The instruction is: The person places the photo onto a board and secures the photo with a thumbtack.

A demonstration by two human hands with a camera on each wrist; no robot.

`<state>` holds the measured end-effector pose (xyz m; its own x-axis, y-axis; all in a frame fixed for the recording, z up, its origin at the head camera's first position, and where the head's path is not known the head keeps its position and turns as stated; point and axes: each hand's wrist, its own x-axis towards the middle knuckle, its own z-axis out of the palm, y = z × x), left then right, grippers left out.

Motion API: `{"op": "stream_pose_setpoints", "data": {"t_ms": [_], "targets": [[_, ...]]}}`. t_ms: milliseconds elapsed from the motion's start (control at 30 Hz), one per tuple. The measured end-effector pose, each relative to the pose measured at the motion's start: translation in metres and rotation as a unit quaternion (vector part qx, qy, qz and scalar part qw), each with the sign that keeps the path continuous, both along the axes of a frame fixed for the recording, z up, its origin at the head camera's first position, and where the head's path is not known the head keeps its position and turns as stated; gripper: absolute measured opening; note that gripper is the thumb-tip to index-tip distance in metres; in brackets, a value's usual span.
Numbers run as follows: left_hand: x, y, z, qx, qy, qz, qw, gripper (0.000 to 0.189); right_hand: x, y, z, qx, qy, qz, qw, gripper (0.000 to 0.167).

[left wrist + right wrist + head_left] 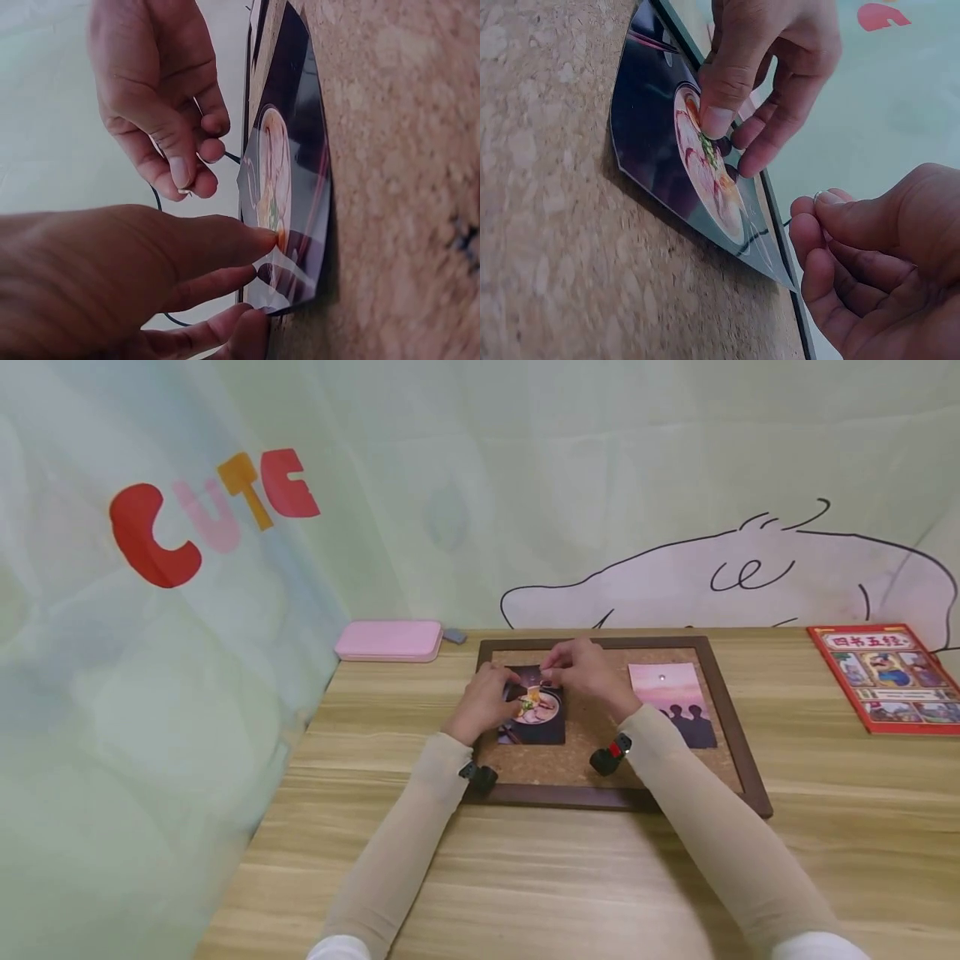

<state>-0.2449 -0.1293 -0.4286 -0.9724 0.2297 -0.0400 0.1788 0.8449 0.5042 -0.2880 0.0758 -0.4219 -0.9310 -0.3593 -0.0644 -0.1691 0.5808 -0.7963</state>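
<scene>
A cork board with a dark brown frame lies on the wooden table. On its left part is a photo of a noodle bowl on a dark ground, its edges lifting slightly off the cork. My left hand rests on this photo, the thumb and fingers spread and pressing on its face. Above the photo's upper right corner, my right hand pinches a small silvery thumbtack between thumb and forefinger. A pink sunset photo with dark silhouettes lies on the board's right part, with a pin near its top.
A pink case lies at the table's back left, with a small grey object beside it. A red illustrated book lies at the far right. Behind the table hangs a pale printed curtain.
</scene>
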Motion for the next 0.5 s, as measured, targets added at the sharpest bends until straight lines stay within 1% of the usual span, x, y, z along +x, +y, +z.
{"op": "stream_pose_setpoints", "data": {"t_ms": [167,500], "targets": [[-0.001,-0.003,-0.001,0.004,-0.001,-0.002,1.0000,0.042,-0.002,-0.008,0.001,0.009,-0.015,0.008,0.9998,0.013],[-0.002,-0.004,-0.001,0.016,-0.011,-0.008,0.9998,0.047,-0.010,-0.018,-0.008,0.028,-0.008,0.018,0.9994,0.012]]}}
